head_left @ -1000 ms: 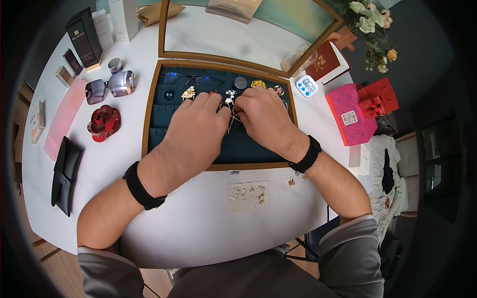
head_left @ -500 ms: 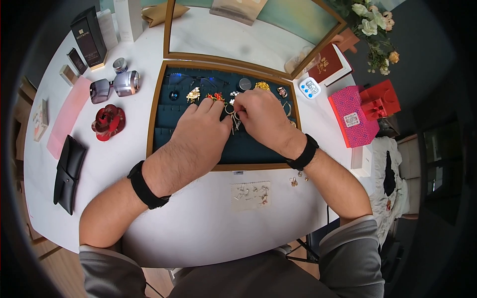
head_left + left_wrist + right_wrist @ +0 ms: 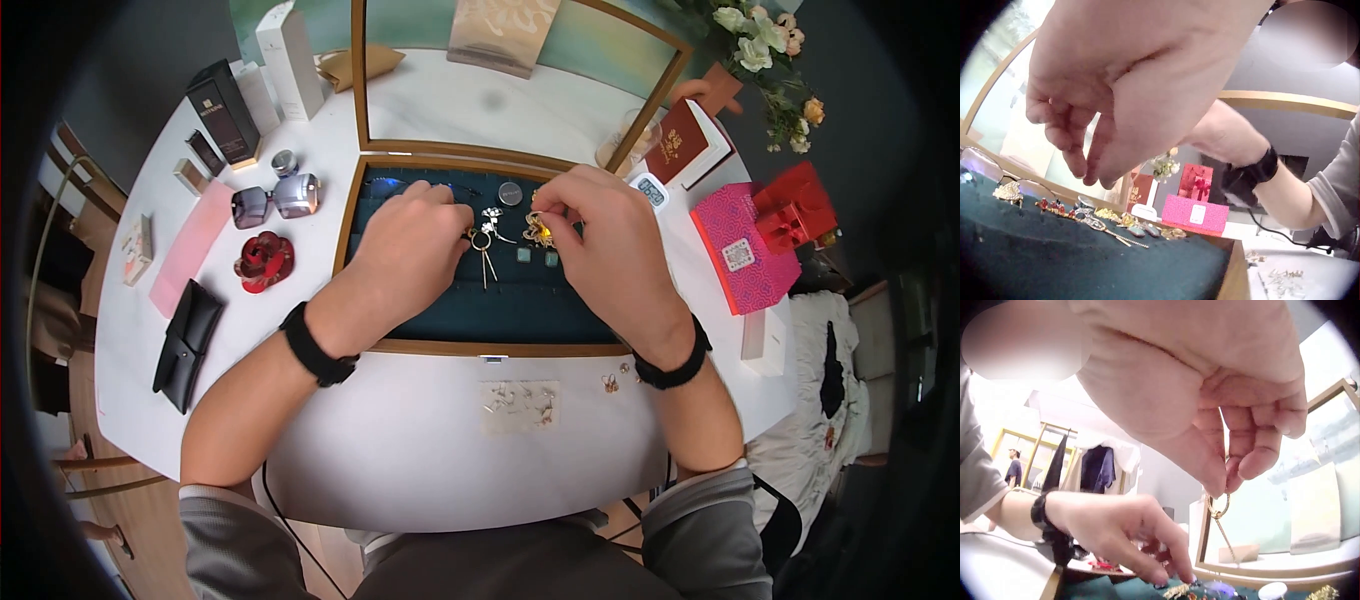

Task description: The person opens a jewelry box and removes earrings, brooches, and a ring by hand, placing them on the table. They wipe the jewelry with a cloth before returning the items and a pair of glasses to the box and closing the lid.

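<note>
My right hand pinches a gold hoop earring with a thin hanging chain between thumb and forefinger, above the right part of the jewellery case. A matching hoop earring with two thin drops lies on the case's dark green lining. My left hand hovers just left of that earring, its fingers loosely bent; nothing shows between them in the left wrist view. Near the hands lie a silver flower brooch, two square green pieces and, in the left wrist view, a red-stoned piece.
The case's glass lid stands raised behind. Sunglasses, a red flower and a black pouch lie left. A pink box and timer are right. An earring card lies in front.
My hands, earlier close together over the hoop earring, have parted. The right hand has moved right with an earring; the left has come away from the one lying in the case. The head view has shifted.
</note>
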`<act>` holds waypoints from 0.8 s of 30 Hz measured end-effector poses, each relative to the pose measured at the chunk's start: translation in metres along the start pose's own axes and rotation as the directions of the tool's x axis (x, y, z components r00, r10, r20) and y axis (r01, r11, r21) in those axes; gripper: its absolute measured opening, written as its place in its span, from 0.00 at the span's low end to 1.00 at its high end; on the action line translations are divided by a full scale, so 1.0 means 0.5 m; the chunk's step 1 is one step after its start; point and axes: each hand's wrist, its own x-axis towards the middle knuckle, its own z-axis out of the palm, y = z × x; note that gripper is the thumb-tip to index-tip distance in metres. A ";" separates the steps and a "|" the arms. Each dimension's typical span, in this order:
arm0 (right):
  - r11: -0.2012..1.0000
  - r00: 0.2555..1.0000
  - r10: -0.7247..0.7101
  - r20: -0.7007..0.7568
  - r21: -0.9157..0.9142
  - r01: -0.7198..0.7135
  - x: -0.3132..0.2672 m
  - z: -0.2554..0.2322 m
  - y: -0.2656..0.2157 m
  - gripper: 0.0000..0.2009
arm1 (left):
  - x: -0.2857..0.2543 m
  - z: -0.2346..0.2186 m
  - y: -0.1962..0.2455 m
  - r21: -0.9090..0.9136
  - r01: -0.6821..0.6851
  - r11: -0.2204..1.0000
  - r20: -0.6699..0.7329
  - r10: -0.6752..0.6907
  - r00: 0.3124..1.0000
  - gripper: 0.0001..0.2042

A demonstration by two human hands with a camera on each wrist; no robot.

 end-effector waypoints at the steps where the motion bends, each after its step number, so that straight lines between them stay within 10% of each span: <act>1: 1.000 1.000 -0.009 -0.012 0.013 0.009 -0.005 -0.009 -0.007 0.02 | 0.010 0.010 -0.001 -0.006 0.021 1.000 0.044 -0.021 0.999 0.07; 24: 0.999 0.983 -0.043 -0.180 0.016 0.047 -0.052 -0.020 0.061 0.05 | 0.081 0.024 0.033 0.021 0.115 0.993 0.252 -0.117 0.961 0.09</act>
